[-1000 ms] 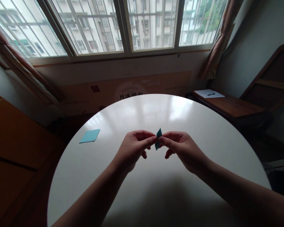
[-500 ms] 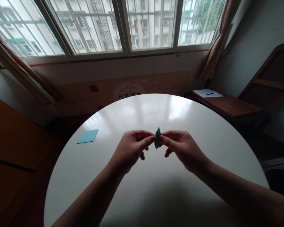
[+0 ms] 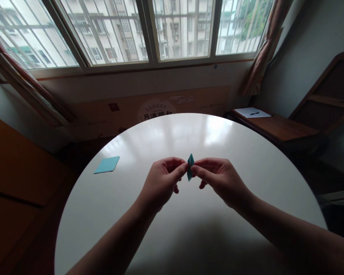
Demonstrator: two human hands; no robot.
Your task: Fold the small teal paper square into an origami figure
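A small piece of folded teal paper (image 3: 190, 159) is held upright between my two hands, above the middle of the white round table (image 3: 172, 236). My left hand (image 3: 165, 179) pinches its left side between thumb and fingers. From the other side, my right hand (image 3: 215, 172) pinches it the same way, thumb towards me. The paper comes to a point at top and bottom, and its middle is partly hidden by my fingertips. Off to the left, flat on the table, lies a square of teal paper (image 3: 107, 165), possibly a stack.
Beyond the table's right far edge stands a wooden desk or chair surface (image 3: 289, 126) with a white sheet (image 3: 250, 112) and a pen (image 3: 254, 113) on it. A barred window (image 3: 149, 34) and curtains (image 3: 263, 57) are at the back. An orange-brown cabinet (image 3: 14, 168) stands left.
The folded paper has turned slightly and its outline looks straighter, more like a narrow diamond. My hands keep their pinch with small finger shifts; the view has moved barely.
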